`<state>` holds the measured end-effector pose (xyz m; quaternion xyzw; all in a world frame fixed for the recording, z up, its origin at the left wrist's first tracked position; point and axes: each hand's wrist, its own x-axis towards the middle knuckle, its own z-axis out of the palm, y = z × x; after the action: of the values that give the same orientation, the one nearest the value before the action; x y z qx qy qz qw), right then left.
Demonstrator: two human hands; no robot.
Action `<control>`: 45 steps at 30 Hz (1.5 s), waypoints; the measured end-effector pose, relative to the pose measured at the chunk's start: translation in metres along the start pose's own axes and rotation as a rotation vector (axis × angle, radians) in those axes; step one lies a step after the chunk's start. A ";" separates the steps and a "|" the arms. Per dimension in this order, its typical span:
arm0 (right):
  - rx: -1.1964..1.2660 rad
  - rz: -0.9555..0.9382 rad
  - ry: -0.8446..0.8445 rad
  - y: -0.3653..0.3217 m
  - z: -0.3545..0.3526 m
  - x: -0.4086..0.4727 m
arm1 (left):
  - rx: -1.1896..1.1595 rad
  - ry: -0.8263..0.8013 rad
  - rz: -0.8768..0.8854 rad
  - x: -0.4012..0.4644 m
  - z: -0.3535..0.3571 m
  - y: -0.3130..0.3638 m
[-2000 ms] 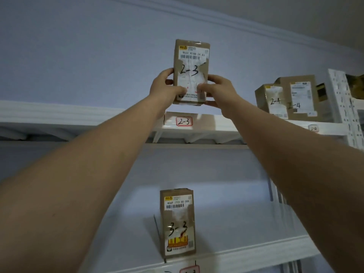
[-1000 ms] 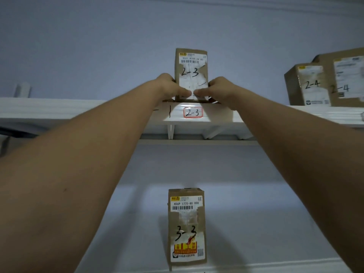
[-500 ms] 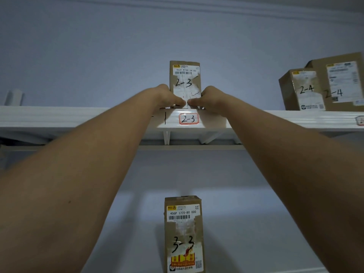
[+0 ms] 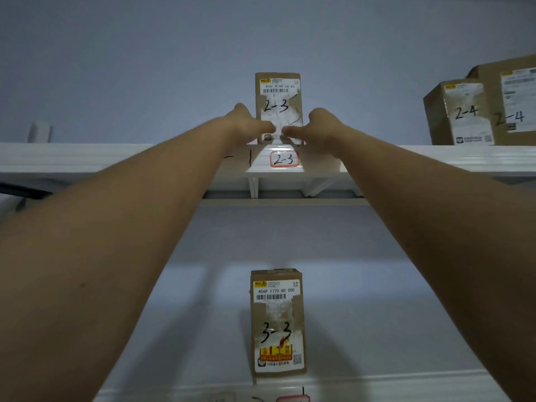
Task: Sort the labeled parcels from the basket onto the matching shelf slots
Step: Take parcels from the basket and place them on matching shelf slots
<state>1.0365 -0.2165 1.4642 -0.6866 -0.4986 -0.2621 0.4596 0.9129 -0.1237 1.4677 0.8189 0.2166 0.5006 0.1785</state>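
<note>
A small brown parcel marked 2-3 (image 4: 279, 94) stands upright on the upper white shelf (image 4: 87, 158), directly above the red-framed slot tag 2-3 (image 4: 284, 159). My left hand (image 4: 246, 123) grips its lower left edge and my right hand (image 4: 317, 124) grips its lower right edge, thumbs meeting across the front face. Both arms reach up and forward. The parcel's bottom edge is hidden behind my hands.
Two brown parcels marked 2-4 (image 4: 461, 111) stand on the same shelf at the far right. On the lower shelf (image 4: 377, 381) a parcel marked 3-3 (image 4: 278, 323) stands upright. The blue wall lies behind the shelves. The basket is out of view.
The 2-3 parcel came down from mid-air onto the upper shelf above its tag and was pushed a little further back; both hands stayed on its lower part.
</note>
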 end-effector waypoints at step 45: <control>0.459 -0.619 -1.536 -0.576 0.639 -0.668 | 0.827 -0.019 -1.478 -0.737 -0.546 -0.561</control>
<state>0.1962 0.1041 0.8494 -0.3970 -0.8770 0.2691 0.0303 0.0263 -0.0030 0.8725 0.4703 0.8605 0.1286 0.1476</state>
